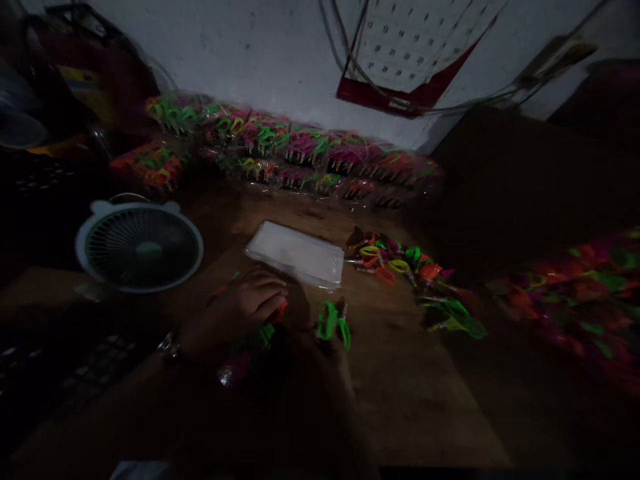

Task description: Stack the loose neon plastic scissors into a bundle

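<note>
In the dim light my left hand (257, 297), with a bracelet at the wrist, curls its fingers down over an orange piece (282, 309) that shows at the fingertips. Below it lie a green piece (267, 333) and a shiny pink piece (231, 373), partly lost in shadow. My right hand (333, 357) is closed around small neon-green looped pieces (328, 321) that stick up above the fingers; most of this hand is dark. Just beyond both hands lies a stack of clear plastic bags (300, 252).
To the right are loose, bright looped pieces (395, 260) and a larger colourful pile (590, 293). Plastic-wrapped bundles (305, 150) line the wall. A round fan (145, 247) stands left on the wooden table (425, 400). A calendar (410, 53) hangs above.
</note>
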Demonstrator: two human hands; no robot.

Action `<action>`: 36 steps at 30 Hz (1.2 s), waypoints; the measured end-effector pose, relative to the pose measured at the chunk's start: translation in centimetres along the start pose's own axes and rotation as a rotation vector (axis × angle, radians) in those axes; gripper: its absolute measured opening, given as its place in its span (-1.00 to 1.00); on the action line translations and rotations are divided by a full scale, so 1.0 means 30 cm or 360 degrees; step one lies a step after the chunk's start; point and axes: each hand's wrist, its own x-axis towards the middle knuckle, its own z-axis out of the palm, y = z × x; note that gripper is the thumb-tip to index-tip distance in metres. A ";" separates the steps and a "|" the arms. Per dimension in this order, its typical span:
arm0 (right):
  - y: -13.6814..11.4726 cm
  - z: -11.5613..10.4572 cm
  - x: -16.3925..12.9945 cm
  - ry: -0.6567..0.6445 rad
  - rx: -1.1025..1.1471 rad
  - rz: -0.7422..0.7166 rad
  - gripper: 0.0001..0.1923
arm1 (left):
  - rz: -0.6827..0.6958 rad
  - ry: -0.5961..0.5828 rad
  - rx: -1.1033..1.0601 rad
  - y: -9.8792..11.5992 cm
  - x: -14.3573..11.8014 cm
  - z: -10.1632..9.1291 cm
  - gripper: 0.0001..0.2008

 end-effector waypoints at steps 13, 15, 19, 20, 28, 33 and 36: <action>0.081 0.220 -0.083 0.0002 -0.0545 -0.0079 -0.69 | -0.0178 -0.0006 -0.0027 0.026 0.002 -0.027 -0.70; 0.106 0.235 -0.088 -0.0002 -0.0620 -0.0060 -0.68 | -0.0238 0.0047 0.0012 0.048 -0.001 -0.043 -0.71; 0.151 0.283 -0.086 -0.0008 -0.0700 -0.0022 -0.75 | -0.0041 -0.0042 0.0243 0.105 -0.041 -0.058 -0.72; 0.158 0.293 -0.084 0.0001 -0.0706 -0.0011 -0.77 | 0.0023 -0.0114 0.0312 0.116 -0.057 -0.056 -0.71; 0.108 0.235 -0.093 -0.0216 -0.0449 -0.0301 -0.78 | 0.0144 -0.0371 0.0599 0.107 -0.115 -0.037 -0.51; 0.123 0.253 -0.094 -0.0281 -0.0737 -0.0367 -0.73 | 0.0114 -0.0338 0.0480 0.102 -0.103 -0.041 -0.68; 0.091 0.249 -0.081 -0.0313 -0.0670 -0.0439 -0.69 | 0.0109 -0.0335 0.0355 0.106 -0.100 -0.046 -0.71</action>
